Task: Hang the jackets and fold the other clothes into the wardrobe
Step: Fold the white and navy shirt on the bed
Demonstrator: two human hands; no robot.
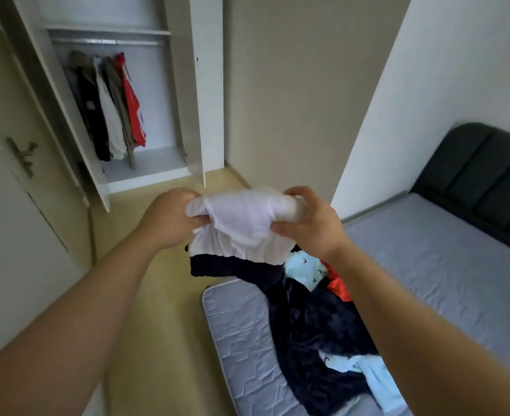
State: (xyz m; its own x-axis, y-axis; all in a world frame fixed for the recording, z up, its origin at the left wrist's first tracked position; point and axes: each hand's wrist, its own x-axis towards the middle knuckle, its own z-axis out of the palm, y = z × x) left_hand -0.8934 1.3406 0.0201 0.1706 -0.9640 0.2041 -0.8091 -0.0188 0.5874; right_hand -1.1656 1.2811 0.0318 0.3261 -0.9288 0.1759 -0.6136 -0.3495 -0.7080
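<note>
Head view. Both arms reach forward. Left hand (169,219) has its fingers curled round the left end of a white garment (244,226). Right hand (310,228) pinches the right end between thumb and fingers. The garment is bunched and stretched between the two hands, held in the air. A navy band (226,267) hangs along its lower edge, below the hands; possibly part of the same piece, hard to tell.

Under the right forearm, a clothes pile lies on the grey mattress (238,325): a navy garment (316,325), a light blue garment (304,268) with small dark prints, and a red garment (337,283) just below the right wrist.

Beyond and above the left hand, well apart, the wardrobe (187,85) stands with its doors open. On its rail (106,42) hang four jackets: dark jacket (91,115), white jacket (109,121), olive jacket (120,100), red jacket (132,106). A dark headboard (481,175) sits far to the right of the right hand.
</note>
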